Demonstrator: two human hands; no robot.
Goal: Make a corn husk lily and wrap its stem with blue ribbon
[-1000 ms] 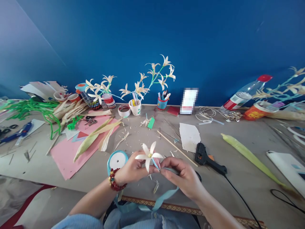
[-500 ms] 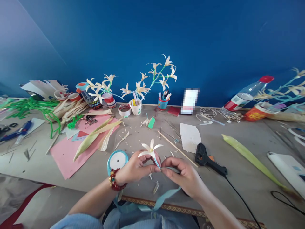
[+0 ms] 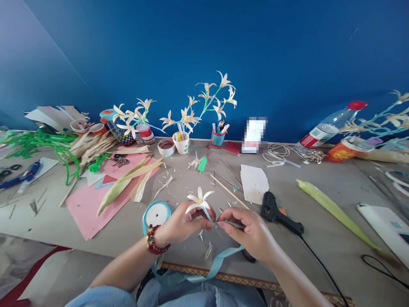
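A white handmade flower (image 3: 200, 198) with a blue-wrapped stem stands upright in my left hand (image 3: 183, 225), its stem pinched between thumb and fingers. My right hand (image 3: 244, 228) is closed on a light blue ribbon (image 3: 220, 261) close to the stem's lower end. From there the ribbon hangs in a loose curve toward my lap. Beside my left wrist lies the ribbon spool (image 3: 156, 214), blue round a white centre. Small pale scraps of husk (image 3: 208, 250) are on the table below my hands.
A black glue gun (image 3: 277, 215) with its cord lies right of my right hand. Beyond are a thin wooden stick (image 3: 230, 192), a white paper piece (image 3: 254, 184) and a green husk (image 3: 332, 209). Cups with finished flowers (image 3: 181, 143) line the wall. Pink paper (image 3: 84, 209) lies left.
My right hand has moved slightly right, away from my left fingers, drawing the ribbon at the stem. The flower has shifted a little left and tilts more.
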